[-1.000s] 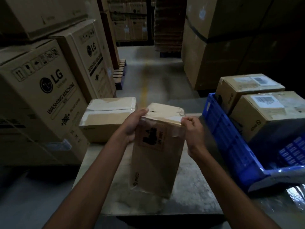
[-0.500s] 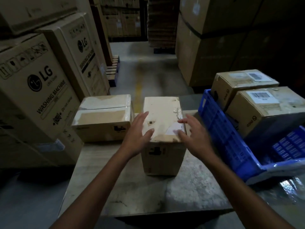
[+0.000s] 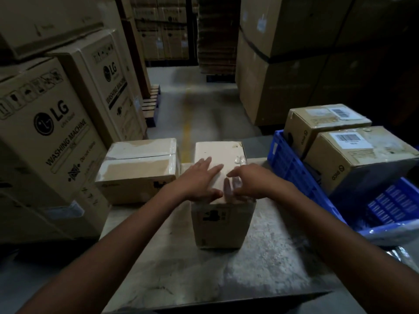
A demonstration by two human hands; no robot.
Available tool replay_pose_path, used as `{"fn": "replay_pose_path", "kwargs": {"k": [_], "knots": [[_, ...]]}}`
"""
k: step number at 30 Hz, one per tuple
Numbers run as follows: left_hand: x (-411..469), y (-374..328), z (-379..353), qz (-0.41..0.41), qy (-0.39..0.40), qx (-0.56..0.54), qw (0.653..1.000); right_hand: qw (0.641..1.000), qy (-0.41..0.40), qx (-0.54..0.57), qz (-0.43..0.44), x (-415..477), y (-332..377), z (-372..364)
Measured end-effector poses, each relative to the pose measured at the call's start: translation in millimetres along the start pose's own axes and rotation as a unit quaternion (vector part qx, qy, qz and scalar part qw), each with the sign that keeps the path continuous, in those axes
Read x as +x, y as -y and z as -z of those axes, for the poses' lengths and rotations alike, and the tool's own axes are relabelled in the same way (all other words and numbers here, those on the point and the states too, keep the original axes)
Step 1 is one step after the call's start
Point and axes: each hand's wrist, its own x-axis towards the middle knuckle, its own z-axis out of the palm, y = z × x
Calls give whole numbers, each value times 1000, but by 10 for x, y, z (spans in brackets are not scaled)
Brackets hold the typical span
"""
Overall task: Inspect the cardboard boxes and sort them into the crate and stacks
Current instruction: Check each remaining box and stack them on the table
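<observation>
table (image 3: 260,268) lies open around the box (image 3: 222,223), left hand (image 3: 199,180) fingers flat atop, right hand (image 3: 249,180) hold unclear

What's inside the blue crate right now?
The blue crate holds a near box and, behind it, a far box, both barcode-labelled cardboard. The crate floor beneath them is hidden.

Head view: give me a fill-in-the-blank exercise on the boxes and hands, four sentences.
1. The left hand and right hand touch the ____ of the middle box.
2. The crate is ____ in colour.
3. The crate holds ____ boxes.
4. The cartons on the left read "LG washing ____".
Missing words: top, blue, two, machine.
</observation>
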Motion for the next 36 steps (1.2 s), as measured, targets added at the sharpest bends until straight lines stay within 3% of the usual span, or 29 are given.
{"fn": "replay_pose_path", "kwargs": {"k": [5, 9, 13, 21, 26, 32, 36], "knots": [[183, 133, 24, 10, 83, 12, 996, 998, 65, -26, 0, 248, 3, -15], [287, 90, 94, -2, 70, 67, 995, 995, 88, -54, -3, 325, -5, 6], [428, 107, 267, 18, 50, 41, 998, 998, 52, -35, -3, 409, -3, 155], [663, 142, 268, 32, 119, 75, 989, 994, 102, -34, -25, 640, -152, 149], [727, 231, 397, 47, 66, 45, 996, 997, 69, -6, -21, 813, -178, 312], [855, 314, 213, 70, 95, 10, 993, 995, 95, -9, -22, 985, -248, 211], [797, 413, 93, 61, 69, -76, 993, 995, 73, 58, -17, 956, -345, 112]]}}
